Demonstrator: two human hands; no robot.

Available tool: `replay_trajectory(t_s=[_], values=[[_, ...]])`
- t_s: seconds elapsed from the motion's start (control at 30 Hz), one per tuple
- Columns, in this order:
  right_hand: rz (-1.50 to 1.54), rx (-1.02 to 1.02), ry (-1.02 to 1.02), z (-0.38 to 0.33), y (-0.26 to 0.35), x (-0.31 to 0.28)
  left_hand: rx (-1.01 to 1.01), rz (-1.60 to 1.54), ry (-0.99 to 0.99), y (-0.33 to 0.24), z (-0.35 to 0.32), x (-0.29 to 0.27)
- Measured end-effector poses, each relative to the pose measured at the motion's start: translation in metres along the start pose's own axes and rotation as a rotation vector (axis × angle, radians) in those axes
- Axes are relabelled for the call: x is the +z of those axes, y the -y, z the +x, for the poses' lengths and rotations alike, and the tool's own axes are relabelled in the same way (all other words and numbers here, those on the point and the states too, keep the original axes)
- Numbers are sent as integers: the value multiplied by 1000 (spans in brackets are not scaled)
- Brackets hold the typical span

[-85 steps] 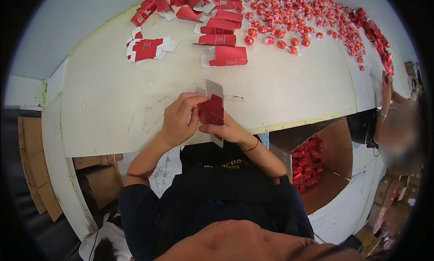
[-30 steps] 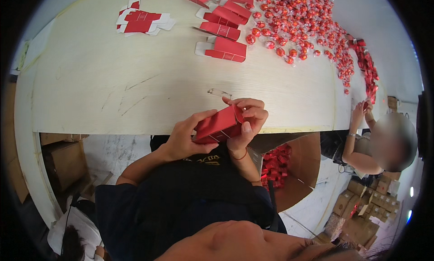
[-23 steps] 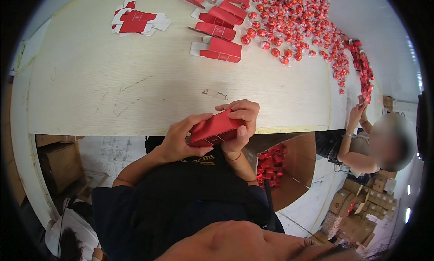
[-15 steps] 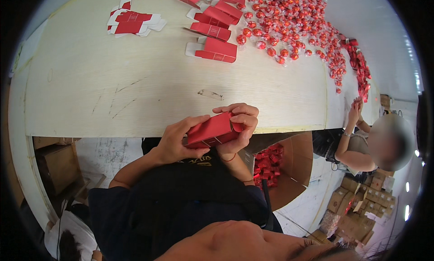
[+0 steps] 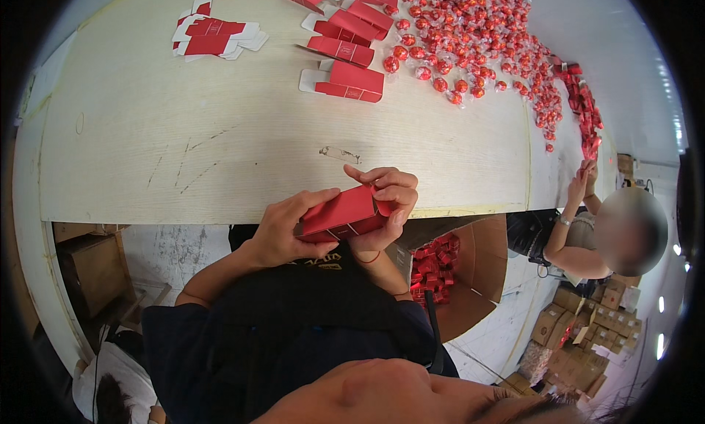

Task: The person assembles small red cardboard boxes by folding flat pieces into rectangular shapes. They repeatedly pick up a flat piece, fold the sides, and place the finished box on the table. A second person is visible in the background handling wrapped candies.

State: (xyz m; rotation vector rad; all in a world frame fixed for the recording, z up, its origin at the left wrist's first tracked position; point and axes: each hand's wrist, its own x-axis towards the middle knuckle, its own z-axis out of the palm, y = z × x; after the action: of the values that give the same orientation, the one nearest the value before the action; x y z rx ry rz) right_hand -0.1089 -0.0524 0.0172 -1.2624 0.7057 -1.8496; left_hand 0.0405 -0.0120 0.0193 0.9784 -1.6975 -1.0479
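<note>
Packing workshop: worktable (image 5: 220, 152) w/ red cartons (image 5: 349, 81), wrapped sweets (image 5: 470, 35).

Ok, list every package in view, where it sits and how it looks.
Small red box: oblong, held in both hands at the table edge.
Flat red cartons: unfolded, white flaps, far side of table.
Brown bin: under the table, holds red packs.
Brown boxes: stacked on floor, right.

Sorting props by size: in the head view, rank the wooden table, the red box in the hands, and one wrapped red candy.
1. wooden table
2. red box, though nearness to the camera enlarges it
3. wrapped red candy
</note>
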Motion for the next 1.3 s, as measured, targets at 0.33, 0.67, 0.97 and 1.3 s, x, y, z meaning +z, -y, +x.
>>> replay_trajectory(t_s=[0.33,0.67,0.97,1.3], values=[[202,404,290,15,7,-18,-89,132,53,-15,5,-19],[-264,286,906,42,20,-23,-176,232,267,-18,4,-27],[-466,514,809,36,-10,-50,-305,146,310,31,46,-88],[-847,20,371,31,-24,-27,-435,895,345,137,201,-305]])
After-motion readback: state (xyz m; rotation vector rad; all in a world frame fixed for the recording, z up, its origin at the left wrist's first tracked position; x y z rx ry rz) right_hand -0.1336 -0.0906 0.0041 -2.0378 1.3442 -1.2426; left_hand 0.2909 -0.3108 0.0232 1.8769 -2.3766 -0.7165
